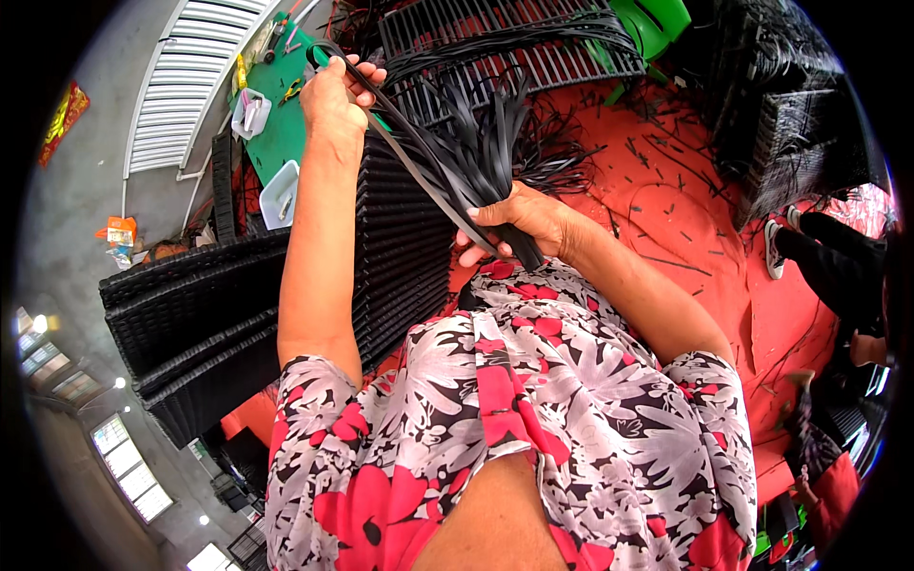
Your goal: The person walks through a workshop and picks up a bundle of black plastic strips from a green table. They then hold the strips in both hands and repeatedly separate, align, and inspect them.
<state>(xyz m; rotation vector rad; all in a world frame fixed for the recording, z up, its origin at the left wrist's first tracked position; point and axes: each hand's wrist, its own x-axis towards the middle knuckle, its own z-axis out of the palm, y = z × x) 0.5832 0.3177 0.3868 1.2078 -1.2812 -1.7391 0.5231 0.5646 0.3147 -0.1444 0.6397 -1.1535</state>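
A thick bundle of flat black plastic strips (481, 157) stretches between my two hands in front of my chest. My right hand (535, 219) is closed around the lower part of the bundle, and short ends stick out below the fingers. Farther up and to the left, my left hand (335, 100) pinches a few of the strips near a loop. Those strips run taut and slanting down to my right hand. The other strips fan out loosely above the right hand.
Black woven panels (205, 305) are stacked at left. Behind them, a green table (276, 105) holds a white tray (280, 195), a tub (250, 114) and yellow-handled scissors (291, 90). A slatted rack (505, 48) and green chair (657, 24) stand ahead. Scraps litter the red floor (657, 190); people stand at right.
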